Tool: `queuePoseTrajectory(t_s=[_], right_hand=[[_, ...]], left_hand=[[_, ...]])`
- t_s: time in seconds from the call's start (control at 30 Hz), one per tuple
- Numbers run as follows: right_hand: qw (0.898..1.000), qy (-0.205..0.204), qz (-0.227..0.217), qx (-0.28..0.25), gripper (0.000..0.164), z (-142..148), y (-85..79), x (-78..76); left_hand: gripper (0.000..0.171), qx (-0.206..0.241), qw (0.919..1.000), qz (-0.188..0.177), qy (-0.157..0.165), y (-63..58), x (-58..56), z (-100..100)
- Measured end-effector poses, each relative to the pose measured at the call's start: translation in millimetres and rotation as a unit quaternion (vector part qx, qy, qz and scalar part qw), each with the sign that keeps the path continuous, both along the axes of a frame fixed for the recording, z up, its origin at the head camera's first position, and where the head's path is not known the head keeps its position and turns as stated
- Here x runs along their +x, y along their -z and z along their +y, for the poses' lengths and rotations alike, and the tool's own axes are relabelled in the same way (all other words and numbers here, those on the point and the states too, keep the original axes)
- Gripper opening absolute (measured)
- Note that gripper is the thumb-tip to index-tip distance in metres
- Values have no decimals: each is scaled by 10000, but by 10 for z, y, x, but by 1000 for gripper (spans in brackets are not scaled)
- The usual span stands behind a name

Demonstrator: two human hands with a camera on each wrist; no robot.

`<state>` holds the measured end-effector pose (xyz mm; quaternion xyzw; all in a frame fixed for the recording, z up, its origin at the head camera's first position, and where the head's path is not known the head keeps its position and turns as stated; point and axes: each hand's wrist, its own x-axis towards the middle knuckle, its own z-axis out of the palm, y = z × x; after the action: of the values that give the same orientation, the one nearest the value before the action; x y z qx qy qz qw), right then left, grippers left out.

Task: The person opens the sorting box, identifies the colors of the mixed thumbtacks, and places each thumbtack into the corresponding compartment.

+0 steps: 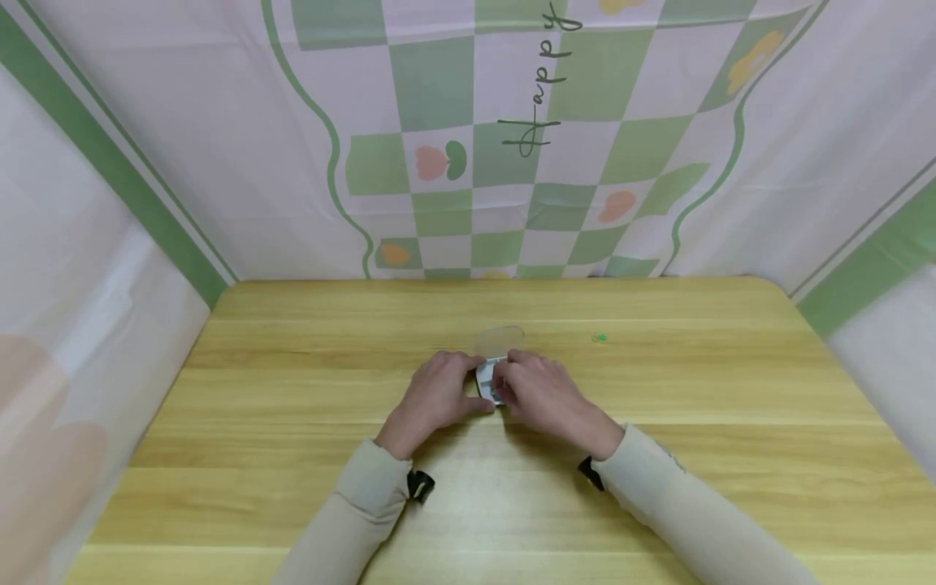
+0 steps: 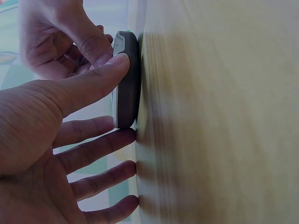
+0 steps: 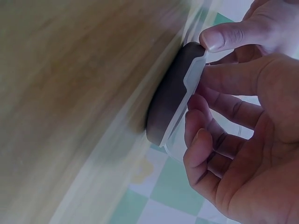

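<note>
A small case with a dark base [image 2: 128, 91] and a white compartmented inside [image 1: 485, 375] lies on the wooden table. Its clear lid [image 1: 500, 338] is swung up at the far side. My left hand [image 1: 437, 392] holds the case from the left, thumb on the near edge and index finger at the far end; its other fingers reach down to the tabletop. My right hand [image 1: 544, 396] bends over the right part, thumb and fingertips reaching into the white inside. Whatever lies between those fingertips is hidden.
A tiny green-tipped item [image 1: 601, 337] with a thin loop lies on the table [image 1: 292, 455], right of the case. Behind the table hangs a checked green and white cloth [image 1: 504, 195]; pale cloth also flanks both sides.
</note>
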<state>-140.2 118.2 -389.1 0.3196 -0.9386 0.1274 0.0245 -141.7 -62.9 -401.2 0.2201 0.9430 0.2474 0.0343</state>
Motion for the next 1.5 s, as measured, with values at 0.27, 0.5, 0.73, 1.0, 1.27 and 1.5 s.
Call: queuePoseTrajectory(t_s=[0.27,0.5,0.73,1.0,1.27,1.5], right_hand=[[9997,179,-30,-162,5,51,-28,5],[9982,376,-177,-436,9,149,-82,6],[9973,519,-260,-457,11,285,-124,-29],[9964,688,-293,-406,11,504,-102,-131],[9933,1050,-423,-221,11,787,-22,-299],[9902,1308,-465,-135,10,1073,37,-489]], left_hand=[[63,-60,10000,-7,-12,-8,1,-2],[66,-143,9998,-87,-94,-6,-3,6],[68,-161,9997,-155,-125,-13,-1,6],[69,-142,9996,-197,-161,-2,1,12],[70,-133,9996,-167,-160,9,5,20],[70,-165,9995,-214,-184,0,6,25]])
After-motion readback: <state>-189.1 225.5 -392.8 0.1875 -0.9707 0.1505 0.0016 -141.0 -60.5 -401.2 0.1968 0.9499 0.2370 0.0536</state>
